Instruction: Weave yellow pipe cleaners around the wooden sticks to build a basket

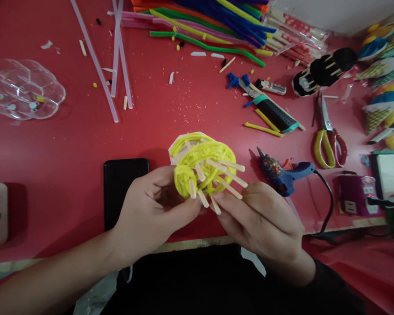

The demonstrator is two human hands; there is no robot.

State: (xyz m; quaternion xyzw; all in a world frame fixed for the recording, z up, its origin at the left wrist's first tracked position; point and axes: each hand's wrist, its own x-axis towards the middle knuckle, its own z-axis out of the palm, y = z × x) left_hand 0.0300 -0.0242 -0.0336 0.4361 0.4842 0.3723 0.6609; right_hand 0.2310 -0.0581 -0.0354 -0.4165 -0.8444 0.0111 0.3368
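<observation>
Between my two hands is a small craft piece of yellow pipe cleaner wound around several short wooden sticks that jut out toward me. A pale, flat base shows at its far left edge. My left hand is closed around its left side, thumb beneath the sticks. My right hand pinches at its lower right with thumb and forefinger; whether a strand or stick end lies in that pinch is hidden. Beyond the right hand lies a blue glue gun. A black phone lies behind the left hand.
Colored pipe cleaners are heaped at the back. Scissors and a utility knife lie to the right, near a black stick-framed figure. A clear plastic tray and pale glue sticks occupy the left. Scraps litter the red table.
</observation>
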